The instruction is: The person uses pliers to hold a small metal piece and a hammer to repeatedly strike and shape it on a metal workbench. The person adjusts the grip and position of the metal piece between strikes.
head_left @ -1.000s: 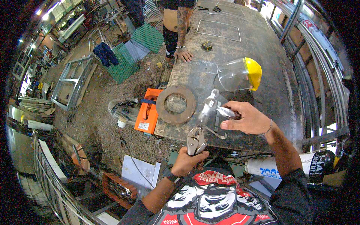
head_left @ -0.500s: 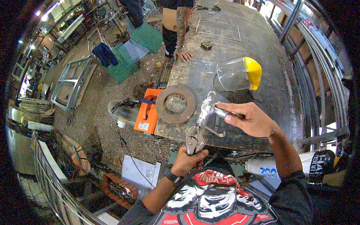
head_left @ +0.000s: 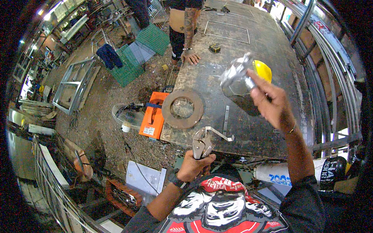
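Note:
My left hand is closed around the handles of locking pliers at the table's near edge. Their jaws clamp the end of a thin bent metal strip, which reaches right over the tabletop. My right hand grips a shiny metal hammer, its head raised and blurred by motion. Behind the hammer, a clear face shield with a yellow top is partly hidden. A flat straight metal strip lies beyond the bent one. To the left rests a thick rusty ring.
Beside the worn table are an orange machine and a fan. Another person's hand leans on the left edge, near a tape measure. A thin rectangular frame lies farther back. Metal lengths line the right.
The hammer has risen from just above the pliers' jaws, up and to the right, with my right hand. The bent strip in the jaws is now uncovered. My left hand has stayed put.

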